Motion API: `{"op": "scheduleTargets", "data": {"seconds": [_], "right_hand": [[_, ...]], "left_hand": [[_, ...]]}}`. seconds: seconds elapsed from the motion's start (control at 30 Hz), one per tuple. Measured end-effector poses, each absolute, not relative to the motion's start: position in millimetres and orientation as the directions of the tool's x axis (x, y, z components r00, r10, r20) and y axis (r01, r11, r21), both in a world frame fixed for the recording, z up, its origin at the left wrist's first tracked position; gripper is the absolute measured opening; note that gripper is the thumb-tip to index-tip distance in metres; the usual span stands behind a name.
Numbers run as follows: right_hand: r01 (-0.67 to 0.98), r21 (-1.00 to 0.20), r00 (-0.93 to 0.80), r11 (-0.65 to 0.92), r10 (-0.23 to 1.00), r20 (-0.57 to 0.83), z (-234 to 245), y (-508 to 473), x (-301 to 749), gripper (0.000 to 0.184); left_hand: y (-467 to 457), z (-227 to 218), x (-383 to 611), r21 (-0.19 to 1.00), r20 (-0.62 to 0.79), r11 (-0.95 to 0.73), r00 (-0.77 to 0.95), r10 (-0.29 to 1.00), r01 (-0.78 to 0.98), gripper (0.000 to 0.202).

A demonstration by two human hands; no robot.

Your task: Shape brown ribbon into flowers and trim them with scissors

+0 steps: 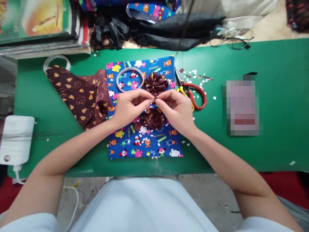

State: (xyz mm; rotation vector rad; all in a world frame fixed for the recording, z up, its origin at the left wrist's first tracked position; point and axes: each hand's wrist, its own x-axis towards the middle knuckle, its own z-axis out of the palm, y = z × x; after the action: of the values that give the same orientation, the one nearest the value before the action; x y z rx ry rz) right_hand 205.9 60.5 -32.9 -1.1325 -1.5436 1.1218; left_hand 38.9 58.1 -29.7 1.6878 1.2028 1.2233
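My left hand (127, 106) and my right hand (175, 108) meet over a blue cartoon-print cloth (147, 145), both pinching a small folded piece of brown fabric (155, 97) between their fingertips. A brown fabric flower (155, 83) lies just beyond the fingers. A second brown flower (152, 118) lies under my hands. A clear tape ring (129, 79) rests on the cloth at the far left.
Brown patterned fabric (77, 95) lies left on the green table (265, 64). Red-handled scissors (193, 91) and small paper scraps sit right of the cloth. Glasses (231, 38), dark cloth and stacked books line the far edge. A white charger (15, 138) sits at the left edge.
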Motion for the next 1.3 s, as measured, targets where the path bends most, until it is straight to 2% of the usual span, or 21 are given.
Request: {"op": "scheduleTargets", "data": {"seconds": [0.87,1.3], "right_hand": [[0.31,-0.905,-0.207,0.29,0.95,0.234,-32.2,60.7,207.3,0.005],[0.296,-0.901,-0.227,0.316,0.94,0.255,-31.5,61.7,209.8,0.005]], "left_hand": [[58.8,-30.5,38.1,0.914,0.246,-0.279,0.145,0.958,0.295,0.004],[59.8,-31.7,36.9,0.892,0.242,-0.3,0.205,0.948,0.337,0.011]]}}
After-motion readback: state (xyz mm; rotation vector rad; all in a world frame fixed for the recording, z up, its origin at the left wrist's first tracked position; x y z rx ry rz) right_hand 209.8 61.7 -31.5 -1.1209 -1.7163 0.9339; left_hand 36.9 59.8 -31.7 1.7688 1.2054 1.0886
